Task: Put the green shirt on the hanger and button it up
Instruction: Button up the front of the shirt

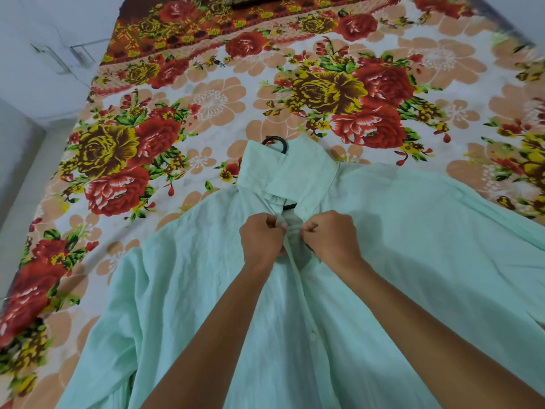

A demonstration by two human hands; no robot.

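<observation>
The pale green shirt point(182, 290) lies spread front-up on the bed, collar pointing away from me. A black hanger is inside it: its hook point(275, 142) sticks out above the collar, and a short dark piece shows in the neck opening. My left hand point(261, 237) pinches the left front edge just below the collar. My right hand point(331, 236) pinches the right front edge opposite it, and the two edges meet between my fingers. A white button point(313, 336) shows lower on the placket.
The shirt rests on a bedsheet point(212, 101) printed with large red, yellow and peach flowers. The bed's left edge runs beside a grey floor and white wall point(35, 84). A dark pillow edge lies at the far top.
</observation>
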